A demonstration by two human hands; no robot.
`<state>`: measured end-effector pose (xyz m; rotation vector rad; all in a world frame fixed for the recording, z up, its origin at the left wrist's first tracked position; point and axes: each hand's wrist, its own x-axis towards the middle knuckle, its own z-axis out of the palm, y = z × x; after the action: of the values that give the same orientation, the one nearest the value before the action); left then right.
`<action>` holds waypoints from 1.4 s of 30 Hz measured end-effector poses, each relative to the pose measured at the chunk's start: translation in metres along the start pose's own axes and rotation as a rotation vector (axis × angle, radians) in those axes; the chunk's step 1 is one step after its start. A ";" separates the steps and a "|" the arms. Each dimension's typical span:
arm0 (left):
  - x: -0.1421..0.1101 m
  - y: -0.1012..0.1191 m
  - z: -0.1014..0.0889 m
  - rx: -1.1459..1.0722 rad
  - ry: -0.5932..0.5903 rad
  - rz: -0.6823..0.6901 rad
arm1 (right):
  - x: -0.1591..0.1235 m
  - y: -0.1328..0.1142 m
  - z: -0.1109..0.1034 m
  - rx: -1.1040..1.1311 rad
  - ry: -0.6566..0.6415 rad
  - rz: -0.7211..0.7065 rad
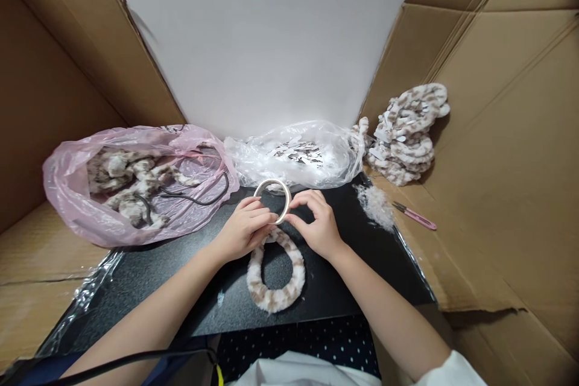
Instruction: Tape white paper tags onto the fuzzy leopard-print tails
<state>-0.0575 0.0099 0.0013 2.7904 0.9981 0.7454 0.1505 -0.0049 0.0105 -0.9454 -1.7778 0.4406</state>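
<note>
My left hand (246,229) and my right hand (316,223) meet over a black mat (149,277), both pinching a thin cream ring that looks like a roll of tape (272,185), held upright between them. The fingers of each hand are closed on the ring's lower edge. Just below the hands, a fuzzy brown-and-white fabric loop (275,274) lies flat on the mat, its upper end tucked under my fingers.
A pink plastic bag (131,184) with furry pieces and black cords lies at the left. A clear bag (298,154) sits behind the hands. Finished furry loops (409,132) are stacked at the right, near a fluff tuft (375,205) and pink snips (416,216). Cardboard walls surround everything.
</note>
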 end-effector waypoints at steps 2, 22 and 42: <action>0.000 0.000 -0.001 -0.001 0.005 0.016 | 0.000 -0.001 -0.001 0.025 0.037 0.026; -0.001 -0.012 -0.027 -0.039 0.064 0.010 | 0.000 -0.021 -0.011 0.973 -0.599 0.400; -0.002 -0.006 -0.042 0.204 0.158 -0.172 | 0.019 -0.014 -0.054 0.716 -0.614 0.430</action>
<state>-0.0815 0.0100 0.0360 2.7960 1.3965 0.8979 0.1906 -0.0060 0.0536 -0.6907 -1.7029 1.6598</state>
